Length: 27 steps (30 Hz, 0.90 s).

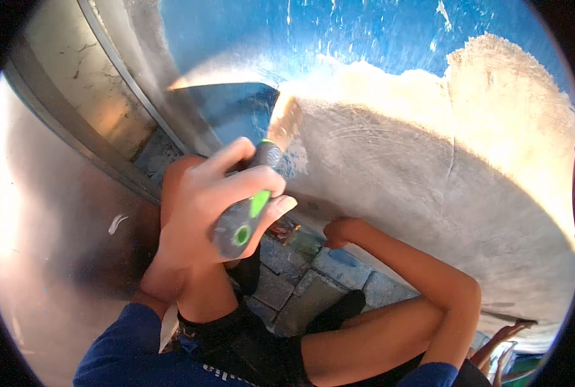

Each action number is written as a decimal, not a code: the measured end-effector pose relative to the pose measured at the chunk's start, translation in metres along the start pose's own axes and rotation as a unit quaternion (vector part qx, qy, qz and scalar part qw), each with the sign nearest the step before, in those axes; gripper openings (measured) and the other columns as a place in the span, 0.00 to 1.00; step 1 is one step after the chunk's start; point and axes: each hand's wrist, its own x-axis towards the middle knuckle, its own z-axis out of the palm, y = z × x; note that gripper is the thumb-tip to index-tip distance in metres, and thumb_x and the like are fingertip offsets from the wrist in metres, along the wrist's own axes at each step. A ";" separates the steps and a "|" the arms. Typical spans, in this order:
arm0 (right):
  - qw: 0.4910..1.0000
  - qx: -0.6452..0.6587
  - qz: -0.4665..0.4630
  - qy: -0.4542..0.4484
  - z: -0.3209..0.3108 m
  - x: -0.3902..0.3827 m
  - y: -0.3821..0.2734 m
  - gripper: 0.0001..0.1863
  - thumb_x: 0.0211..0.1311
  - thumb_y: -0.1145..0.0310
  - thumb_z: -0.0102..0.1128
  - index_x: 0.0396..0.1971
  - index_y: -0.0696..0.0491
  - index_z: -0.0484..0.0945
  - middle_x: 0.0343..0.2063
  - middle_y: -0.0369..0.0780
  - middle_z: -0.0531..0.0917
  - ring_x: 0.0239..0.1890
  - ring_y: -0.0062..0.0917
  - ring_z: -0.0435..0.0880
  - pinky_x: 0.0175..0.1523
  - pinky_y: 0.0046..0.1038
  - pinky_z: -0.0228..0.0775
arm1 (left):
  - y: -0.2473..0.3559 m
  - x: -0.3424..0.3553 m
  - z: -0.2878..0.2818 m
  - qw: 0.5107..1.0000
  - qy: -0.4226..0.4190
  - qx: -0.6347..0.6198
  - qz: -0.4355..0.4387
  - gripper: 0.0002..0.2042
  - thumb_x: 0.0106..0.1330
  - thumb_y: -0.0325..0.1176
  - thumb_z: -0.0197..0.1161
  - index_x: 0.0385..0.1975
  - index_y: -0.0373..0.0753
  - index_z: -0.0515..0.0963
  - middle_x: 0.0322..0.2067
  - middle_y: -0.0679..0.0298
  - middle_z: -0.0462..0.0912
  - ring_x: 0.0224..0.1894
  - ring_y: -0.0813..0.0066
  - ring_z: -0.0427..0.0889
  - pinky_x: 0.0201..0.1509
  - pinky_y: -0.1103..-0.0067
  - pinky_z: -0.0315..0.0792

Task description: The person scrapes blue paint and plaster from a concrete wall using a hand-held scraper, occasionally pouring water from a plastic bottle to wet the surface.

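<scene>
My left hand [220,200] is closed round the dark grey and green handle of a putty knife [256,193]. Its flat metal blade [285,120] points up and meets the wall [378,142] beside a patch of blue paint. Around the blade, the surface changes from blue paint [378,32] to bare grey and pale plaster with a ragged border. My right hand [340,232] is low, close to the foot of the wall, with its fingers curled. Whatever it may hold is hidden, and the forearm crosses above my bent knee.
Grey paving blocks [307,297] lie below, between my legs. On the left stands a smooth, shiny curved panel [55,258], beside a metal frame strip [123,71]. Another person's limbs [504,338] show at the lower right. A shadow edge curves over the wall.
</scene>
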 end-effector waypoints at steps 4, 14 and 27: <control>0.999 -0.009 -0.002 0.031 0.012 0.017 0.010 0.29 0.65 0.47 0.47 0.32 0.62 0.82 0.34 0.51 0.84 0.40 0.47 0.82 0.48 0.44 0.72 | 0.017 -0.008 -0.018 0.999 0.023 -0.015 -0.039 0.07 0.46 0.23 0.67 0.24 0.37 0.77 0.27 0.59 0.79 0.36 0.61 0.78 0.45 0.75 0.71; 0.999 0.036 0.026 -0.015 -0.023 -0.020 -0.016 0.30 0.64 0.46 0.47 0.32 0.62 0.83 0.32 0.50 0.84 0.39 0.45 0.82 0.47 0.44 0.72 | 0.006 -0.002 -0.007 0.998 0.059 -0.016 -0.014 0.10 0.46 0.30 0.69 0.18 0.36 0.72 0.20 0.62 0.67 0.21 0.70 0.69 0.27 0.80 0.62; 0.999 -0.013 -0.004 0.048 0.014 0.029 -0.001 0.22 0.58 0.55 0.52 0.39 0.58 0.83 0.43 0.48 0.83 0.45 0.44 0.82 0.50 0.46 0.72 | -0.006 0.009 -0.002 0.988 0.135 -0.067 0.025 0.05 0.54 0.25 0.66 0.26 0.37 0.76 0.21 0.58 0.72 0.20 0.65 0.73 0.26 0.78 0.67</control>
